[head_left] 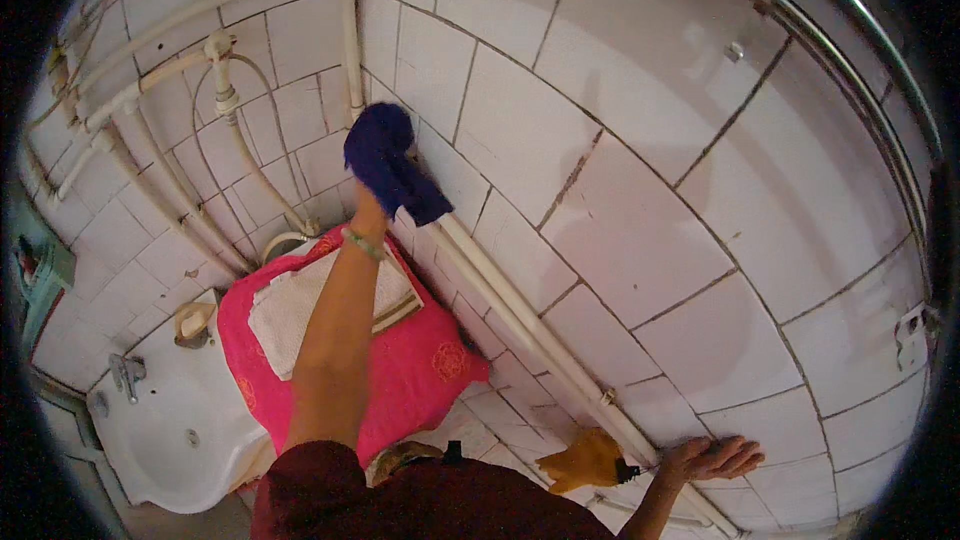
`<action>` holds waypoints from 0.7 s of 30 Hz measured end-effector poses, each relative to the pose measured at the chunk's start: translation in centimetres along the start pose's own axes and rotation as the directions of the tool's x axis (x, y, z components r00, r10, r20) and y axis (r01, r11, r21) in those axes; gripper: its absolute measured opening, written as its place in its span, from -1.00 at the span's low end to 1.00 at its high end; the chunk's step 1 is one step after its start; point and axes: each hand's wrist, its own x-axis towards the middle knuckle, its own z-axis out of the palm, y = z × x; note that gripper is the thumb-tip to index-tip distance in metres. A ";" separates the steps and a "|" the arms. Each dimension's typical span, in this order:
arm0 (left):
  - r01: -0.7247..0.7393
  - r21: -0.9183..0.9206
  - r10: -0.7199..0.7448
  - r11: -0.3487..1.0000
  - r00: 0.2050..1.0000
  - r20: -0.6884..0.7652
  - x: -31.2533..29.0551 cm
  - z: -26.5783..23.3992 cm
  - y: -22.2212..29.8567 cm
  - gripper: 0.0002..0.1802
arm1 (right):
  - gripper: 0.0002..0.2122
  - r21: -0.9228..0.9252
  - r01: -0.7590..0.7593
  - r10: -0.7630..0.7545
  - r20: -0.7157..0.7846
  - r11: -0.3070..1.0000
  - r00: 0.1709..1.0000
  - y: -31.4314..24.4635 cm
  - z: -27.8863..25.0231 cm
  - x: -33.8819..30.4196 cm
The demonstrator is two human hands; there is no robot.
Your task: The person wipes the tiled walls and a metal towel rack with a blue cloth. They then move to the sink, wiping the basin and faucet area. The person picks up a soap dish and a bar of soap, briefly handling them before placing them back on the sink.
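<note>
My left arm, with a pale bracelet at the wrist, reaches up and forward. My left hand (372, 202) holds a dark blue cloth (385, 155), which covers most of the fingers. The cloth is against the tiled wall by the corner, where a vertical pipe (350, 35) comes down and two pale pipes (530, 325) run along the wall. At the lower right, my right hand (712, 458) is open beside those pipes, its fingers stretched out and holding nothing. I cannot tell whether it touches the wall.
Below my left arm, a bright pink cloth (445, 365) covers something, with a folded beige towel (275, 325) on top. At left stand a white sink (165, 440) with a tap (127, 375) and a soap dish (193, 323). An orange-yellow cloth-like thing (580, 460) hangs near the pipes.
</note>
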 end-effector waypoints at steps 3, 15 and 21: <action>-0.038 0.165 0.010 0.986 0.986 0.165 -1.6 -1.2 5.1 -0.62 | -0.53 0.018 0.002 -0.002 -0.009 1.000 1.000 0.0 0.2 -0.2; -0.036 0.462 -0.101 0.886 0.958 0.268 -7.5 0.7 16.9 -0.71 | -0.58 0.053 -0.014 0.012 0.043 0.999 0.999 -0.1 -0.3 -0.2; 0.372 -0.071 -0.303 0.925 0.840 0.451 -15.1 1.4 25.1 -0.72 | -0.58 0.092 -0.030 0.026 0.043 0.995 0.999 0.0 -0.4 -0.2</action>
